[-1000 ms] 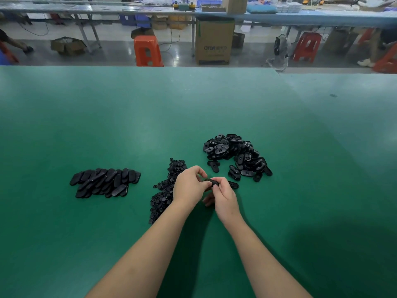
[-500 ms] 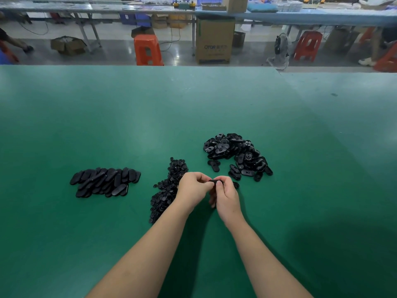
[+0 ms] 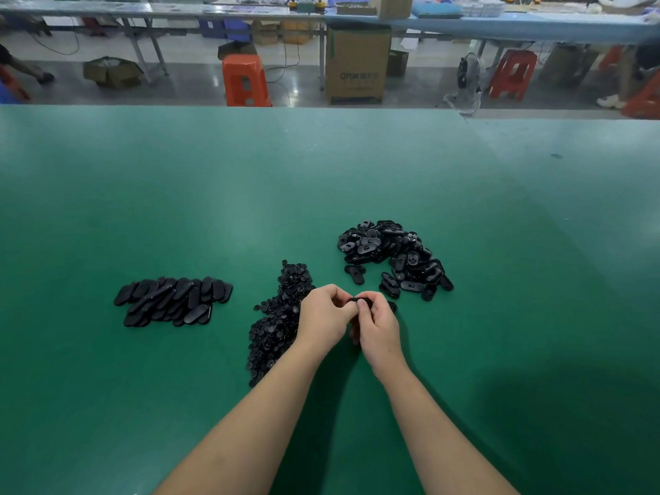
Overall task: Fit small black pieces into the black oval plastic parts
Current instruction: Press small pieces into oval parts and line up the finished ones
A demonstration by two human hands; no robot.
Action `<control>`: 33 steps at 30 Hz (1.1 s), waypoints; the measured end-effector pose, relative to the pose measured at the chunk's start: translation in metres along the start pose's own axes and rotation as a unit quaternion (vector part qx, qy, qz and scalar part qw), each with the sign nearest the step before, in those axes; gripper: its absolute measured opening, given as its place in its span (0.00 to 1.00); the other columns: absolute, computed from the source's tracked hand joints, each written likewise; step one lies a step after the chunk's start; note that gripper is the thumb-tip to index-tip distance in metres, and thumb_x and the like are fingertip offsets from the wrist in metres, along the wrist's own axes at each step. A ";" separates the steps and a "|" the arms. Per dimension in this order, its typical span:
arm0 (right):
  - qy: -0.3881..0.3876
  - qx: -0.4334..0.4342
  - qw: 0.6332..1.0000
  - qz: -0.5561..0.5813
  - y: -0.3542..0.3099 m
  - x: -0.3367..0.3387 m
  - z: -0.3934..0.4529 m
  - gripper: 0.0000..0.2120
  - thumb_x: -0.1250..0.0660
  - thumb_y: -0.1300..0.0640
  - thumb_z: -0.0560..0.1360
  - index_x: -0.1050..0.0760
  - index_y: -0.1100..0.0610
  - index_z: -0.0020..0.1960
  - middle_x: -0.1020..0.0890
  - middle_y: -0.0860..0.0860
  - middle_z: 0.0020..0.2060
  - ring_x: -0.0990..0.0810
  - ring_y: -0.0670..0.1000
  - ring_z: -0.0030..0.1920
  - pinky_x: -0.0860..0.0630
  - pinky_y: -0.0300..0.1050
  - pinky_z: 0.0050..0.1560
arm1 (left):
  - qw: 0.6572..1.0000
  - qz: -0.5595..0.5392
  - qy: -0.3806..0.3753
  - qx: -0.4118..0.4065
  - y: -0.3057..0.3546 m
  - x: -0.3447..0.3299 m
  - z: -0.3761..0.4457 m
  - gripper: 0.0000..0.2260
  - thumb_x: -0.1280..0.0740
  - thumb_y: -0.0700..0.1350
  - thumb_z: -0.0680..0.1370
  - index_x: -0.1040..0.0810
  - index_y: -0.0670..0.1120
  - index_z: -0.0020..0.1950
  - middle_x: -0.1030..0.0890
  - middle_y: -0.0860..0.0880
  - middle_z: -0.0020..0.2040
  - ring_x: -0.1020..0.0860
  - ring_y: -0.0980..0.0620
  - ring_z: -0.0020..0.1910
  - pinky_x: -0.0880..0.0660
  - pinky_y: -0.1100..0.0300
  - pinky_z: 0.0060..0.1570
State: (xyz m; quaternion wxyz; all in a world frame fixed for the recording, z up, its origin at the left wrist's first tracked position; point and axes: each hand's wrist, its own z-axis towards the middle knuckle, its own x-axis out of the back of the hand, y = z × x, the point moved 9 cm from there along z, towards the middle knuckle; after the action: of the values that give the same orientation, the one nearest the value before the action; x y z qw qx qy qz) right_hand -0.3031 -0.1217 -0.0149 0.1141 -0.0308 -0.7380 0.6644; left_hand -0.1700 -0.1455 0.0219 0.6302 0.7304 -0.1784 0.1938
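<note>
**Operator:** Head view has both hands meeting low over the green table point(image 3: 178, 194). My left hand point(image 3: 323, 316) and right hand point(image 3: 378, 325) are curled onto one black oval part point(image 3: 359, 300), pinched between their fingertips just above the table.

**Observer:** Which way does the oval run?

**Operator:** Its long axis looks roughly left to right, spanning from one set of fingertips to the other. Only a sliver of its top edge shows, so I cannot tell which face is up or whether the small piece is already seated.

**Observer:** And the stock?

**Operator:** The heap of small black pieces point(image 3: 278, 316) lies just beside my left hand, on its outer side, so I judge that hand the nearer one for the next pick. The pile of unfitted oval parts point(image 3: 393, 259) sits ahead and to the right, near my right hand. One loose oval point(image 3: 355, 274) lies just ahead of my fingers. The stack of ovals lying smooth side up point(image 3: 171, 301), finished I'd guess, is well apart to the left.

**Observer:** So the set-down goes left?

**Operator:** That's my guess, with the left hand carrying it.
</note>
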 end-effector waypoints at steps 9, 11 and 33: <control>0.004 0.008 0.999 -0.037 0.003 0.001 0.002 0.08 0.39 0.56 0.84 0.27 0.47 0.48 0.20 0.45 0.32 0.25 0.47 0.30 0.25 0.49 0.33 | 0.976 0.162 -0.002 -0.146 0.016 -0.001 -0.006 0.09 0.34 0.41 0.79 0.21 0.48 0.57 0.21 0.52 0.50 0.24 0.53 0.47 0.25 0.58 0.51; -0.002 0.007 0.999 -0.032 0.001 0.000 0.001 0.09 0.39 0.56 0.84 0.27 0.46 0.47 0.21 0.46 0.31 0.26 0.48 0.28 0.27 0.48 0.30 | 0.963 0.196 0.003 -0.184 0.018 0.000 -0.010 0.12 0.35 0.43 0.80 0.23 0.50 0.64 0.21 0.52 0.53 0.22 0.52 0.50 0.24 0.55 0.52; -0.033 0.040 0.997 -0.055 -0.008 -0.008 -0.006 0.07 0.38 0.53 0.83 0.23 0.50 0.48 0.20 0.47 0.31 0.28 0.46 0.26 0.26 0.45 0.31 | 0.901 0.314 0.300 0.020 -0.102 0.215 -0.014 0.13 0.31 0.52 0.79 0.19 0.44 0.57 0.20 0.47 0.44 0.22 0.43 0.38 0.32 0.57 0.33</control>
State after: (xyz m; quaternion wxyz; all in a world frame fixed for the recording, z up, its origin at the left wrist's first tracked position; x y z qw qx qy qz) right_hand -0.2933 -0.1186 -0.0077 0.1271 0.0367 -0.7149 0.6866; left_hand 0.0652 -0.1206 0.0463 0.5457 0.5562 -0.1970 0.5951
